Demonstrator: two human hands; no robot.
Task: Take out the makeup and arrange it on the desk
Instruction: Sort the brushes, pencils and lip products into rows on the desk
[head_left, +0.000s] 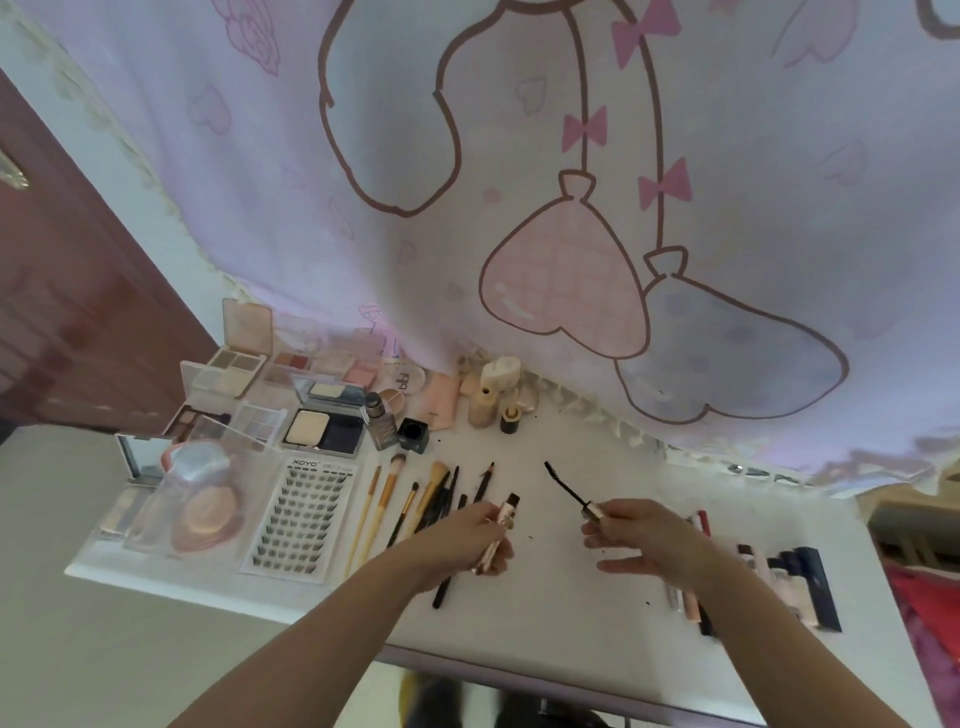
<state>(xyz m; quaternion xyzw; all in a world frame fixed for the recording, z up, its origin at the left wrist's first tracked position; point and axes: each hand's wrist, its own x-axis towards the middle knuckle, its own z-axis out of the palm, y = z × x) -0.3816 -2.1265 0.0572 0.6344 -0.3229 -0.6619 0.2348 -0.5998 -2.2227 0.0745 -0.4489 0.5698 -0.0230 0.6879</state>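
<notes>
— Head view: what do you have in the hands?

— I see the left hand (467, 535) closed around a slim rose-gold mascara tube (500, 530), its dark open mouth pointing up and away from me. The right hand (641, 538) pinches the matching gold cap of a black mascara wand (563, 486) between thumb and fingertips; the other fingers are spread loose.

— The relation that matters?

— Wand and tube are apart, with bare white desk (545, 597) between them. The wand's long axis runs from the right hand up and leftward, brush tip far from the tube mouth. My reading: recapping means swinging that tip round toward the left hand, which sits just beside the row.

— Surface?

— White desktop, already crowded. Wooden-handled makeup brushes and dark pencils (415, 499) lie fanned just left of the tube. A white tray of false lashes (301, 514) is further left, open eyeshadow and powder palettes (291, 400) behind it. Lip tubes and a dark blue case (769, 577) lie under the right forearm.

— Room?

— A pale lilac cartoon-print curtain (519, 182) hangs behind the desk; a dark red door (62, 312) is at left.
</notes>
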